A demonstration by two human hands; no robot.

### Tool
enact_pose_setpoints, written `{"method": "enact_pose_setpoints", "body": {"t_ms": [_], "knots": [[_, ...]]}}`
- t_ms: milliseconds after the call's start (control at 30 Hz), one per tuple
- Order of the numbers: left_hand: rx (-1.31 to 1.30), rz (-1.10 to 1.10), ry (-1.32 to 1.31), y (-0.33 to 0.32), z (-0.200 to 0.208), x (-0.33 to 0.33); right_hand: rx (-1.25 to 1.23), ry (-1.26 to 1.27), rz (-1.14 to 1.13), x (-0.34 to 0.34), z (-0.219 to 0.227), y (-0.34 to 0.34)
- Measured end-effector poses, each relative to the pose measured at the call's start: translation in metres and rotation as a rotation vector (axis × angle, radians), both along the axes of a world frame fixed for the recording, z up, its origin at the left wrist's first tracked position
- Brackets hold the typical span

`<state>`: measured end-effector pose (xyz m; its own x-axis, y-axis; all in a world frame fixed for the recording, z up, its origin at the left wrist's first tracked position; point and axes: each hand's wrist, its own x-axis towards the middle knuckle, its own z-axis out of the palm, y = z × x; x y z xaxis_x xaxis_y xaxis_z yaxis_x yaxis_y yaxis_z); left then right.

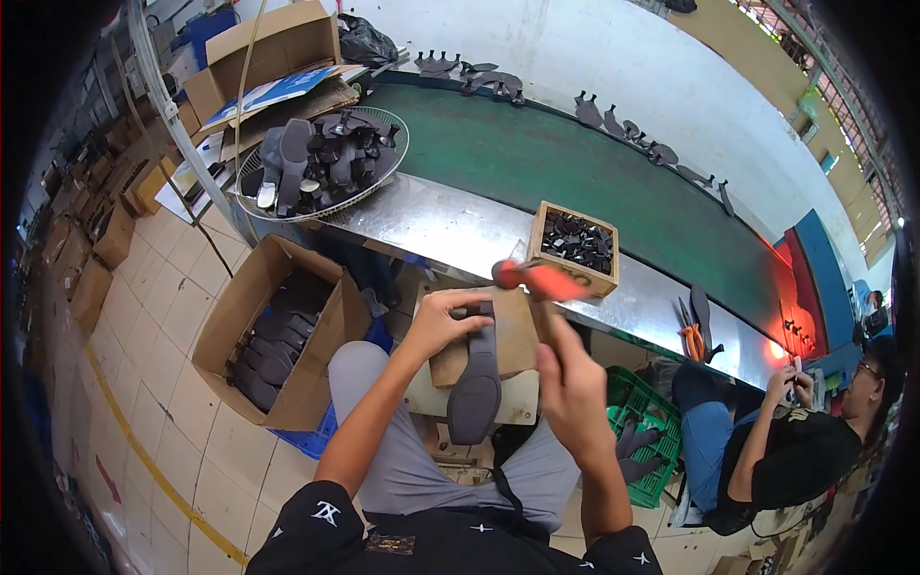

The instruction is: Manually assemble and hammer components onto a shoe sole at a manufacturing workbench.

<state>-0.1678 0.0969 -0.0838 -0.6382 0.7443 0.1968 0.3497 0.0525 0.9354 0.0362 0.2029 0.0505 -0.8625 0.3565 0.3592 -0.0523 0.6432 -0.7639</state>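
My left hand (443, 321) presses the top of a dark grey shoe sole (476, 383) against a small wooden block (517, 335) over my lap. My right hand (567, 379) is shut around a tool with a red-orange handle (539, 279), raised above the block and blurred by motion. The sole hangs down off the block's front edge, toward my knees.
A wooden box of small black parts (575, 247) sits on the steel table edge (441, 225) beside a green conveyor belt (575, 168). A wire basket (321, 163) and a cardboard box (273, 331) hold dark soles at left. Another person (786, 446) sits at right, near a green crate (647, 436).
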Motion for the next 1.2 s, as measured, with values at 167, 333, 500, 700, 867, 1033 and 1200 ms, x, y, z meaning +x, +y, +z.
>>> {"method": "enact_pose_setpoints", "body": {"t_ms": [167, 333, 500, 700, 867, 1033, 1200], "knots": [[-0.256, 0.097, 0.384, 0.002, -0.011, 0.006, 0.150, 0.017, -0.001, -0.009, -0.056, 0.010], [-0.309, 0.100, 0.381, -0.005, -0.002, 0.004, 0.117, 0.068, -0.166, 0.008, 0.010, 0.004], [-0.335, 0.106, 0.474, -0.005, -0.002, 0.020, 0.135, -0.311, -0.065, -0.011, -0.057, 0.008], [0.180, -0.110, 0.353, -0.014, -0.011, 0.029, 0.110, -0.084, -0.080, 0.004, -0.025, 0.020], [0.158, -0.286, -0.016, -0.064, 0.066, 0.109, 0.520, -0.199, 0.063, -0.012, -0.071, 0.034], [0.059, -0.326, -0.455, -0.087, 0.089, 0.146, 0.637, -0.182, 0.181, -0.008, -0.075, 0.029], [-0.035, -0.479, -0.850, -0.095, 0.085, 0.160, -0.873, -0.105, 0.708, 0.046, -0.069, -0.009]]}}
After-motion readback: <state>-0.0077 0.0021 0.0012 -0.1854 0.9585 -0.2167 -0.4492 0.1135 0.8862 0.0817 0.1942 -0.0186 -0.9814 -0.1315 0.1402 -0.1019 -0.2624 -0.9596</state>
